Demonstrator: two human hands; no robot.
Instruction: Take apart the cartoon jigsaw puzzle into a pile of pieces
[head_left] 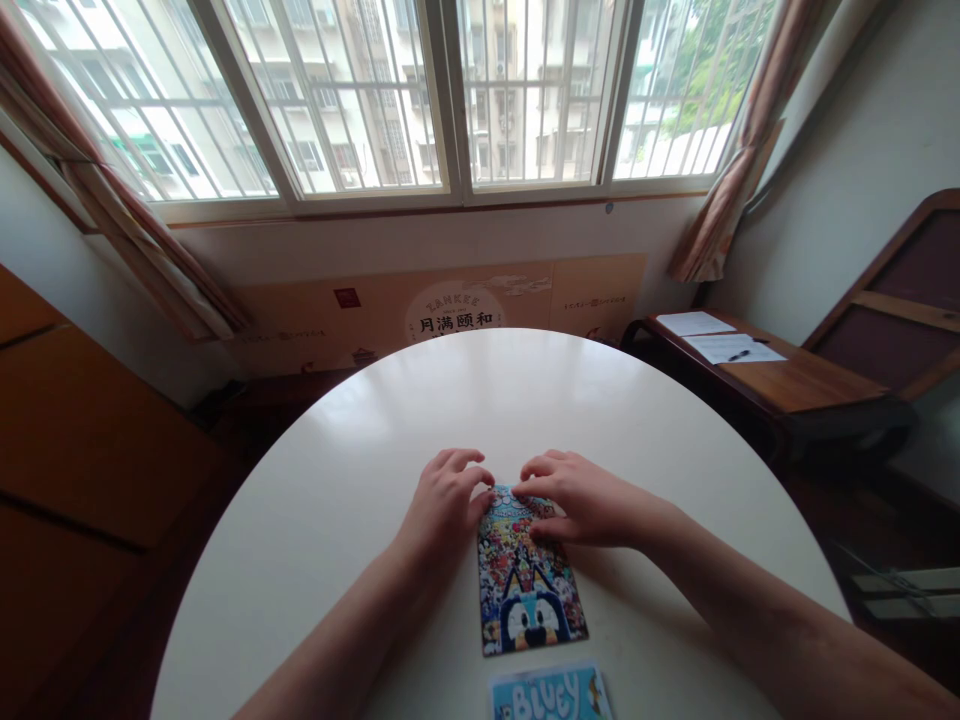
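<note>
A colourful picture sheet (pixel 517 580) lies flat on the white round table (pixel 315 560). A blue cartoon dog's head fills its lower part, with a crowd of small figures above. At the sheet's upper left corner, my left hand (pixel 448 492) has its thumb and forefinger apart, touching or just over the edge. My right hand (pixel 581 502) reaches over the upper right part, fingers curved and spread, the thumb on or above the surface. Both hands hide bits of the top edge. Below the sheet is a light blue item marked "BLUEY" (pixel 547 695), cut off by the frame.
Papers (pixel 731 348) and a pen (pixel 739 356) rest on a wooden side table (pixel 817 375) at the right, beside a wooden chair back (pixel 900 310). Beyond the table, a printed cardboard panel (pixel 300 315) leans under a barred window (pixel 360 100). A wooden cabinet (pixel 67 420) stands left.
</note>
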